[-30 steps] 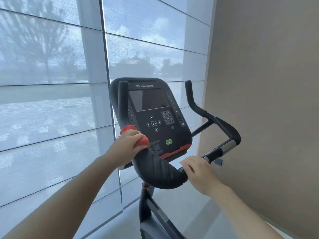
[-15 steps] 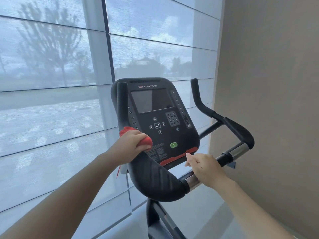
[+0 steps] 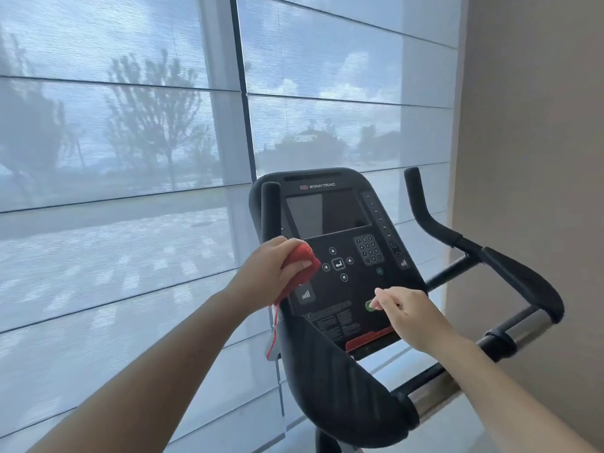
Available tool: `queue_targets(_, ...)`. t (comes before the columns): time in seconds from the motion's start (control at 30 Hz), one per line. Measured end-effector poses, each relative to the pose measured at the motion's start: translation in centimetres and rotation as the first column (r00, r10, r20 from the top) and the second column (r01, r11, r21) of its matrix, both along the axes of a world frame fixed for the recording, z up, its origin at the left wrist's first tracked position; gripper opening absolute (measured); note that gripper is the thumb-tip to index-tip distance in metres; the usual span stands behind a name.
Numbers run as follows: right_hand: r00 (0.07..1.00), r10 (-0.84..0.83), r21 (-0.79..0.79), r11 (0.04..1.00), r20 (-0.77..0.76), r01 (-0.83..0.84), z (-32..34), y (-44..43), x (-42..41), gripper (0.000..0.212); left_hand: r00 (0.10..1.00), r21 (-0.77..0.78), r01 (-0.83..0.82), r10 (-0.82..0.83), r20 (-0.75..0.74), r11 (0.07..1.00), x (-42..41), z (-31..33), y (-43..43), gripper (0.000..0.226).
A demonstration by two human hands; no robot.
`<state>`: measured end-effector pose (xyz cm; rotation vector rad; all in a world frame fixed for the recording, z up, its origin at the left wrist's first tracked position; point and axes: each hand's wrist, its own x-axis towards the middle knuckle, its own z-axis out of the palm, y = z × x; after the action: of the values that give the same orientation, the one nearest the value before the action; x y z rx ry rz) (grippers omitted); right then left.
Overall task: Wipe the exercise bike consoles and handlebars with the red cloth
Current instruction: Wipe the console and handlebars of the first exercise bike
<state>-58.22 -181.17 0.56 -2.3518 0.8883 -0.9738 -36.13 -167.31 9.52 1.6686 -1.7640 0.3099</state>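
A black exercise bike console (image 3: 340, 243) with a dark screen and buttons faces me. My left hand (image 3: 268, 268) grips the bunched red cloth (image 3: 302, 261) against the console's left side, beside the upright left handlebar (image 3: 270, 207). A red thread of the cloth hangs down below that hand. My right hand (image 3: 410, 313) hovers over the console's lower right with fingers loosely curled, its fingertips at the green button (image 3: 369, 305); it holds nothing. The padded left armrest (image 3: 340, 380) curves below, and the right handlebar (image 3: 510, 266) reaches toward the wall.
A large window with translucent blinds (image 3: 130, 191) fills the left and back. A beige wall (image 3: 539, 125) stands close on the right, just beyond the right handlebar. A chrome crossbar (image 3: 519, 326) runs behind my right wrist.
My left hand moved the red cloth up off the left handlebar onto the console's left side. My right hand left the chrome crossbar and rose to the green button.
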Motion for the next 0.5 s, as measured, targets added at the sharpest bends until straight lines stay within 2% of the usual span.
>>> queue_targets(0.3,0.987,0.154,-0.086,0.985,0.035,-0.151,3.6,-5.1,2.4,0.035,0.985,-0.141,-0.146,0.156,0.068,0.979,1.0,3.7,-3.4,0.024)
queue_targets(0.37,0.98,0.195,-0.123,0.974,0.049,-0.188,4.7,-6.0,2.9,0.034,0.976,-0.06,-0.162,0.169,0.137,0.985,1.3,3.4,-3.6,0.028)
queue_targets(0.43,0.972,0.231,-0.144,0.965,0.051,-0.222,5.4,-6.6,3.5,0.028,0.957,0.099,-0.201,0.174,0.231,0.975,1.6,1.8,-3.3,0.033)
queue_targets(0.5,0.963,0.267,-0.15,0.954,0.027,-0.26,5.6,-6.9,4.2,0.024,0.963,0.191,-0.211,0.171,0.207,0.959,2.1,-0.3,-2.5,0.037)
